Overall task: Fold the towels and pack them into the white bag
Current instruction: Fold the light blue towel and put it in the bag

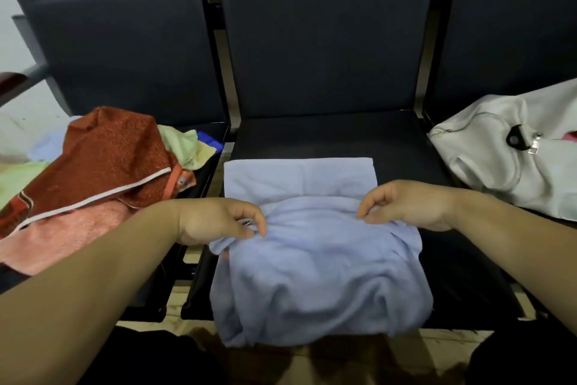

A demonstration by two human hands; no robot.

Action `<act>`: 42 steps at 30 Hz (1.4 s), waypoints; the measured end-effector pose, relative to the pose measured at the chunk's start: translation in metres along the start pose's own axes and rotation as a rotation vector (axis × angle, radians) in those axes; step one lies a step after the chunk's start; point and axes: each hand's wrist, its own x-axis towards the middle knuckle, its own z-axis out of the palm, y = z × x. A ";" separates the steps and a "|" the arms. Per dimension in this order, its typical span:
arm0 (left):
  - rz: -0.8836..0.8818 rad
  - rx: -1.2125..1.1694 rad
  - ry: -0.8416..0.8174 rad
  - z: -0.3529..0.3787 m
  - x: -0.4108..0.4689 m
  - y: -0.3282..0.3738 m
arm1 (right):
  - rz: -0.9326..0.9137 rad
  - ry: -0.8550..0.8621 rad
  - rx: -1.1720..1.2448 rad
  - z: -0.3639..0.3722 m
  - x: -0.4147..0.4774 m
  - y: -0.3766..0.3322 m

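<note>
A light blue towel lies on the middle seat of a row of dark chairs, its far part flat, its near part bunched and hanging over the front edge. My left hand pinches the towel's left fold edge. My right hand pinches the right fold edge. The white bag lies on the right seat, with a black clip on it and something pink showing at its opening. A pile of unfolded towels sits on the left seat, topped by a rust-red towel, with a pink towel below it.
Pale green and blue cloths poke out behind the red towel. The middle seat is bare beyond the blue towel. Chair backs rise behind. A metal armrest stands at far left. Wooden floor shows below the seats.
</note>
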 end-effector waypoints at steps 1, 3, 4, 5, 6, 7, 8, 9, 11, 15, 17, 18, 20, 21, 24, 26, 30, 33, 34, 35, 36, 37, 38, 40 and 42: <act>-0.021 -0.029 0.050 -0.001 0.001 0.002 | 0.005 0.056 -0.010 -0.003 0.004 -0.001; -0.031 -0.007 0.206 -0.006 0.006 0.002 | 0.014 0.145 -0.005 -0.006 0.014 -0.001; -0.022 0.033 0.293 -0.010 0.010 0.001 | 0.017 0.181 -0.004 -0.006 0.018 -0.001; -0.007 0.061 0.366 -0.014 0.015 -0.001 | 0.021 0.219 0.000 -0.007 0.024 0.000; 0.014 0.081 0.429 -0.018 0.019 -0.002 | 0.021 0.260 0.007 -0.008 0.029 0.000; 0.038 0.090 0.490 -0.022 0.024 -0.003 | 0.015 0.303 0.015 -0.010 0.035 0.001; 0.064 0.099 0.543 -0.027 0.028 -0.004 | 0.003 0.347 0.025 -0.011 0.041 0.001; 0.081 0.107 0.594 -0.031 0.033 -0.005 | -0.005 0.388 0.050 -0.013 0.047 0.000; 0.095 0.088 0.700 -0.038 0.043 -0.005 | -0.021 0.445 0.114 -0.015 0.057 -0.001; 0.009 0.102 0.874 -0.053 0.062 -0.011 | -0.018 0.524 0.132 -0.020 0.078 0.001; -0.011 0.098 0.899 -0.060 0.069 -0.015 | 0.004 0.548 0.119 -0.023 0.087 0.003; -0.011 0.097 0.909 -0.063 0.072 -0.017 | 0.019 0.554 0.109 -0.025 0.091 0.003; -0.008 0.128 0.912 -0.067 0.074 -0.018 | 0.038 0.560 0.076 -0.028 0.094 0.004; -0.006 0.158 0.905 -0.068 0.075 -0.019 | 0.043 0.561 0.058 -0.030 0.096 0.004; 0.013 0.243 0.907 -0.076 0.077 -0.021 | 0.046 0.588 0.040 -0.034 0.099 0.004; 0.028 0.269 0.919 -0.081 0.078 -0.024 | 0.023 0.628 0.029 -0.036 0.102 0.004; 0.049 0.222 0.959 -0.087 0.085 -0.027 | -0.061 0.696 -0.078 -0.034 0.110 0.003; 0.040 0.226 0.970 -0.087 0.092 -0.029 | -0.062 0.725 -0.159 -0.036 0.114 0.005; 0.043 0.223 0.975 -0.088 0.094 -0.029 | -0.057 0.734 -0.179 -0.037 0.115 0.006; 0.042 0.230 0.978 -0.088 0.096 -0.030 | -0.054 0.745 -0.195 -0.037 0.116 0.008; 0.034 0.243 0.981 -0.089 0.098 -0.029 | -0.054 0.759 -0.212 -0.038 0.117 0.009; 0.020 0.254 0.986 -0.089 0.100 -0.029 | -0.058 0.772 -0.241 -0.038 0.117 0.010; 0.008 0.259 0.991 -0.089 0.101 -0.028 | -0.067 0.780 -0.285 -0.037 0.117 0.012; -0.010 0.272 0.998 -0.089 0.104 -0.029 | -0.085 0.775 -0.393 -0.037 0.117 0.014; -0.022 0.292 1.005 -0.089 0.105 -0.030 | -0.070 0.720 -0.476 -0.037 0.116 0.013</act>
